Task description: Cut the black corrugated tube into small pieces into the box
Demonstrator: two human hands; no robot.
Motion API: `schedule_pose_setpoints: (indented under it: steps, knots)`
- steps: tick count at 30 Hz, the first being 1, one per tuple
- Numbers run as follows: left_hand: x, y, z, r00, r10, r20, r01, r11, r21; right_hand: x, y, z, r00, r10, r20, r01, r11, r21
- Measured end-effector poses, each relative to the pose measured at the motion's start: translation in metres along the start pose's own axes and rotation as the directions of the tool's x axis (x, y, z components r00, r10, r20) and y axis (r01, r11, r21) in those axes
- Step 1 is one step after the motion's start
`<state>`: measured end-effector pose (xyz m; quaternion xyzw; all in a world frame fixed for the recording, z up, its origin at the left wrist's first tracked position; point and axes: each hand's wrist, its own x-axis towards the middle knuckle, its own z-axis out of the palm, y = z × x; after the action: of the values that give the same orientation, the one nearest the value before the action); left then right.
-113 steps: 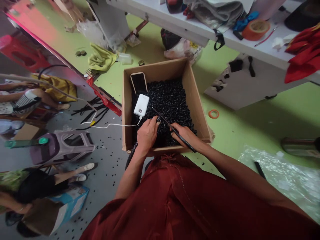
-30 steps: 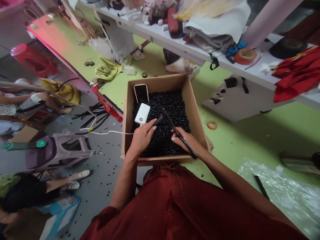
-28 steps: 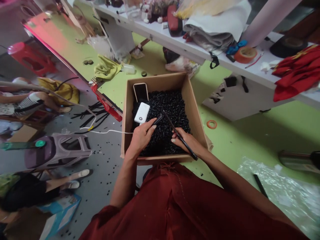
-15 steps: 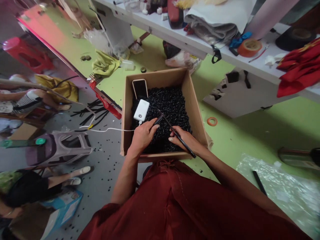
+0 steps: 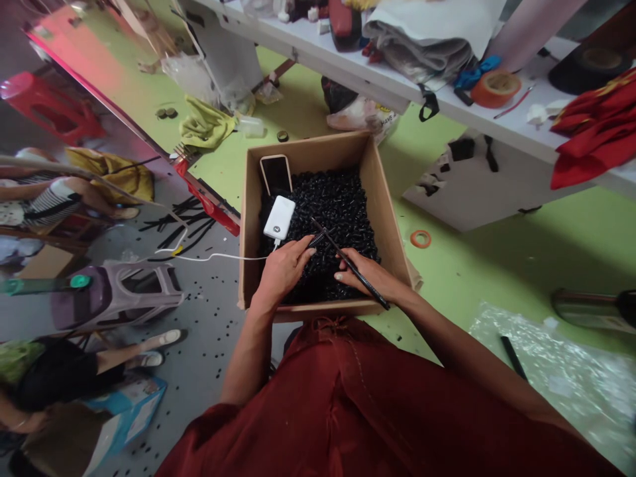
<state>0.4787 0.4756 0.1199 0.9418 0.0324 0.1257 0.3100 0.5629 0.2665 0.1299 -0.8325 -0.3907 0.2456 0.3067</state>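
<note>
A cardboard box (image 5: 386, 205) stands in front of me, holding a heap of small shiny black pieces (image 5: 332, 195). Over the heap, my left hand (image 5: 282, 270) is closed on a short black ribbed piece (image 5: 318, 238), pinched between thumb and fingers. My right hand (image 5: 366, 274) grips a long thin black rod (image 5: 358, 274), which slants from the lower right up to the left. The rod's upper part crosses at the ribbed piece's end; whether they touch, I cannot tell. Against the box's left side lie a white power bank (image 5: 279, 217) and a phone (image 5: 276, 175).
A white cable (image 5: 218, 256) runs left from the power bank over the box wall. A cluttered white table (image 5: 308, 53) spans the back. Orange tape (image 5: 420, 239) lies on the floor at right. People sit at left near a grey stool (image 5: 134, 291).
The view has shifted very slightly. Both hands keep their hold, with the ribbed piece and rod in nearly the same position.
</note>
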Motion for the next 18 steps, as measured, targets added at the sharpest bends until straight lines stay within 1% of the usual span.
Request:
schedule_pose_setpoints:
  steps: [3, 7, 10, 18]
  knots:
    - [-0.0001, 0.0006, -0.0002, 1.0, -0.002, 0.009, 0.002, 1.0, 0.002, 0.0001, -0.0005, 0.0006, 1.0, 0.002, -0.008, -0.002, 1.0, -0.004]
    - [0.0002, 0.0004, -0.0012, 1.0, -0.001, 0.027, 0.001, 1.0, 0.024, -0.0001, -0.0007, 0.0017, 0.998, 0.03, -0.052, -0.033, 0.998, -0.046]
    - [0.0007, 0.0001, -0.0013, 0.999, 0.001, 0.041, -0.002, 1.0, 0.024, -0.0005, 0.0004, 0.0027, 0.997, 0.043, -0.07, -0.046, 0.998, -0.034]
    - [0.0024, 0.0014, 0.0018, 0.997, -0.04, 0.068, 0.036, 0.998, 0.052, -0.0003, -0.0035, 0.0045, 0.986, 0.119, -0.114, -0.132, 0.985, -0.109]
